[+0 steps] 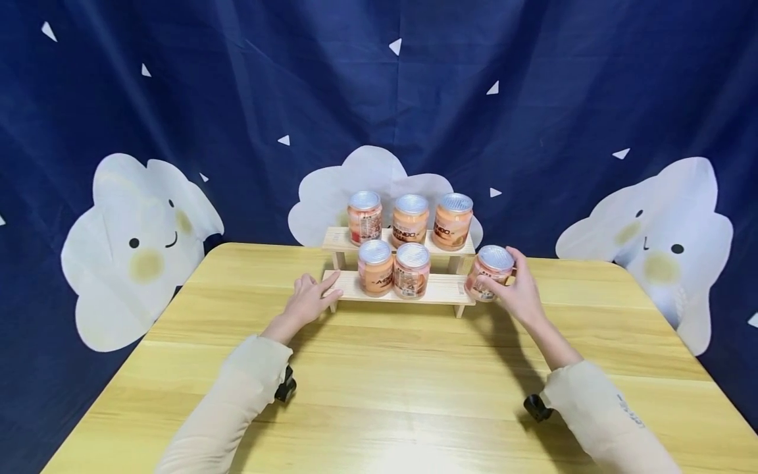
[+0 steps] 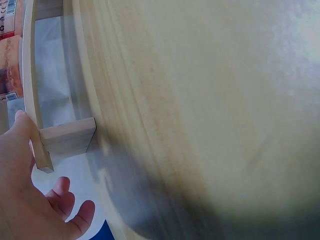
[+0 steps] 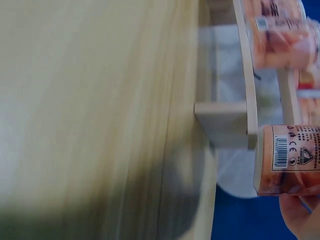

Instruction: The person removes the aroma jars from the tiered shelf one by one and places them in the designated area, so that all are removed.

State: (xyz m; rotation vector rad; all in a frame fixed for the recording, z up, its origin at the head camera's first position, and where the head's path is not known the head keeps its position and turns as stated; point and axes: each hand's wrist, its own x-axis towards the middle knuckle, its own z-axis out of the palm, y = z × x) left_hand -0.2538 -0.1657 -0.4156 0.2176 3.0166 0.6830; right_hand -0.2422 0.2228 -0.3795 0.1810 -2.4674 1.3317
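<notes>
My right hand (image 1: 521, 296) grips a jar (image 1: 490, 270) of orange-pink contents with a silver lid, at the right end of the lower step of a small wooden two-tier stand (image 1: 438, 289). In the right wrist view that jar (image 3: 295, 155) shows its barcode label, slightly overlapping the board's end. My left hand (image 1: 306, 301) touches the left end of the lower step, with thumb and index finger extended onto the board. Two similar jars, one (image 1: 376, 268) beside the other (image 1: 411, 271), stand on the lower step. Three more, including a middle jar (image 1: 410, 220), line the upper step.
The stand sits near the back of a light wooden table (image 1: 379, 382). Behind hangs a dark blue curtain (image 1: 249, 99) printed with white clouds and small triangles. Black wrist devices, one on the left (image 1: 285, 385) and one on the right (image 1: 537, 408), hang under the sleeves.
</notes>
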